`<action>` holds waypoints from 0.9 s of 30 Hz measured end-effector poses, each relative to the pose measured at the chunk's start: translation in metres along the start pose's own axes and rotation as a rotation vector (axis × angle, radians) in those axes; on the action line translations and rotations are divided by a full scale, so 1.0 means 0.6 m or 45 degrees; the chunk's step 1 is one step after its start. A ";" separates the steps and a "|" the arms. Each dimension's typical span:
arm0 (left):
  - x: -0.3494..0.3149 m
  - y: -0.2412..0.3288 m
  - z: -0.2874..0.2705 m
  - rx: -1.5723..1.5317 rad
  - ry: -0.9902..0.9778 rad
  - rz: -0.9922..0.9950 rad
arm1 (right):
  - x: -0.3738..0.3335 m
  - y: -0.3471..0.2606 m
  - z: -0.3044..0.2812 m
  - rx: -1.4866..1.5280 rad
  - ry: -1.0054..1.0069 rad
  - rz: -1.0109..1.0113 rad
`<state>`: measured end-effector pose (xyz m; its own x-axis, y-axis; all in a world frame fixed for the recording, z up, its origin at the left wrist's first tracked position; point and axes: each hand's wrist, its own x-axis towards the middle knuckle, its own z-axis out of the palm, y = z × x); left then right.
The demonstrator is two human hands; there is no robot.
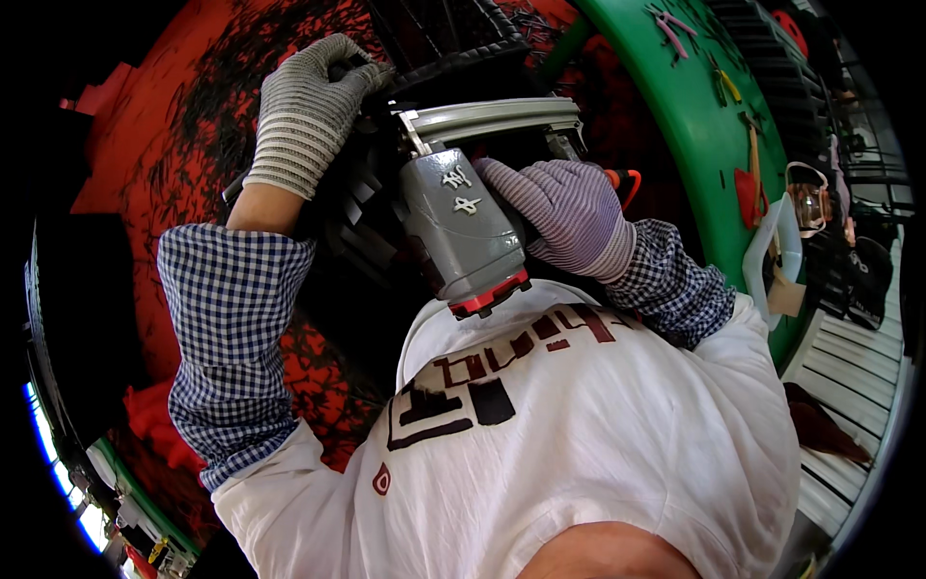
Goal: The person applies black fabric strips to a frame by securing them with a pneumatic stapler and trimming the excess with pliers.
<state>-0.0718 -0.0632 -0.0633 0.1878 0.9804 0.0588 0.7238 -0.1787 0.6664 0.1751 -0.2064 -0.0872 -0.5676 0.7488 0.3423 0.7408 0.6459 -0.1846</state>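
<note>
My left hand [313,111], in a grey-and-white striped glove, reaches to the far side. Its fingers are bent around the corner of a black ribbed frame [463,63]; exactly what the fingertips grip is hidden. Close to my chest is a grey power tool [461,222] with a rounded body, white marks and a red-and-black end. Past its far end runs a curved light-grey beam [497,118]. My right hand [569,207], in a purple-striped glove, is closed against the right side of the tool, thumb along its body; the fingers are mostly hidden.
Black offcut strips litter the red floor [130,183]. To the right curves a green work surface [675,87] with pink-handled pliers [672,31], yellow-handled pliers [725,87], a red-headed tool [748,198] and a white tray [764,256]. A clear jug [808,205] is beyond.
</note>
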 end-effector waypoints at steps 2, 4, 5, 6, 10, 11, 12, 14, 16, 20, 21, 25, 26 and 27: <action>0.001 -0.001 0.001 0.011 0.014 0.037 | 0.000 0.003 0.001 -0.014 -0.011 0.001; 0.003 0.006 -0.002 0.064 -0.022 0.015 | 0.000 0.005 0.004 -0.021 -0.026 0.000; 0.003 0.009 -0.003 0.118 -0.054 -0.009 | -0.001 0.006 0.006 -0.040 -0.027 0.005; 0.002 0.009 -0.003 0.120 -0.058 -0.010 | -0.002 0.006 0.008 -0.060 -0.028 0.009; -0.001 0.021 0.000 -0.132 -0.066 -0.108 | -0.005 0.007 0.015 -0.005 0.010 0.028; -0.003 0.024 0.000 -0.197 -0.057 -0.190 | -0.004 0.003 0.012 -0.035 0.004 0.025; -0.001 0.012 0.004 -0.179 -0.037 -0.094 | -0.003 0.000 0.011 -0.066 0.000 0.022; 0.004 0.001 0.009 -0.190 -0.047 -0.108 | -0.006 -0.002 0.011 -0.058 0.009 0.035; 0.004 0.002 0.012 -0.200 -0.056 -0.120 | -0.008 -0.002 0.015 -0.052 0.021 0.049; 0.005 0.010 0.011 -0.153 -0.073 -0.132 | -0.009 -0.003 0.017 0.041 0.058 0.102; 0.006 0.013 0.011 -0.188 -0.088 -0.143 | -0.008 -0.003 0.013 0.058 0.031 0.118; -0.001 0.013 0.006 -0.021 -0.056 -0.133 | -0.010 0.004 -0.013 0.095 -0.014 0.105; -0.007 0.019 -0.001 -0.063 -0.055 -0.158 | -0.013 0.006 -0.029 0.114 0.018 0.124; -0.010 0.013 -0.006 -0.055 -0.050 -0.161 | -0.019 0.010 -0.043 0.134 0.050 0.140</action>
<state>-0.0698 -0.0702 -0.0557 0.1235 0.9908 -0.0561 0.7141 -0.0495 0.6983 0.1955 -0.2147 -0.0684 -0.4693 0.8107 0.3500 0.7547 0.5741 -0.3176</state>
